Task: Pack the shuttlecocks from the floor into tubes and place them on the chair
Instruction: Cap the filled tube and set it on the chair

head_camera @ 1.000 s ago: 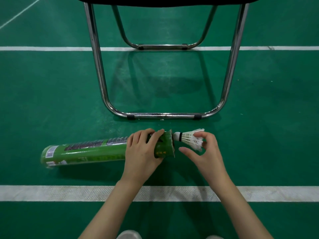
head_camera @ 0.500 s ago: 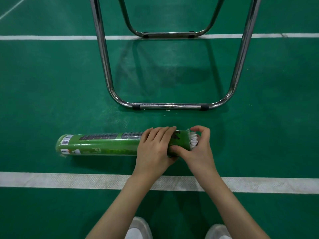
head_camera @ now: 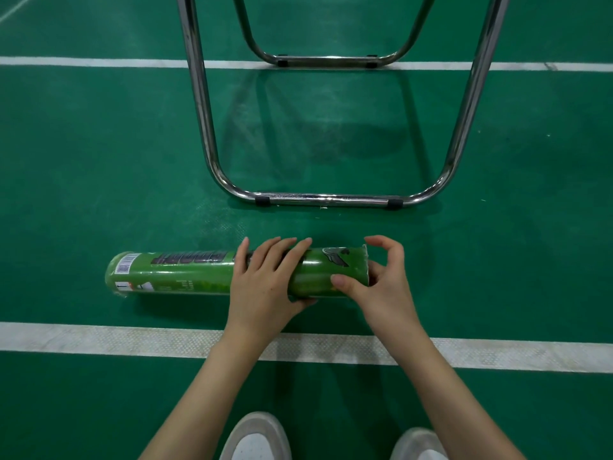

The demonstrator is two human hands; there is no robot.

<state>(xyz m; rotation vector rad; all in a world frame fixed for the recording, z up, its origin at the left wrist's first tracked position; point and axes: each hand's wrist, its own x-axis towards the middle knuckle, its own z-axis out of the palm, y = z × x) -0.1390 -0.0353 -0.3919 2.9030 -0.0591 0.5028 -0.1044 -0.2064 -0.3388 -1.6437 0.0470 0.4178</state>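
Far left, the capped end of the green tube point(head_camera: 205, 272) lies free on the floor point(head_camera: 99, 167), open court all round it, so it can roll or skid if you shove. Your left hand point(head_camera: 265, 277) wraps the middle and pins it. Your right hand point(head_camera: 381, 277) cups the open end, thumb on the rim, fingers curled but clasping nothing; no shuttlecock shows, and any inside could slide out when you lift. Mind the chair point(head_camera: 325, 199) frame just beyond.
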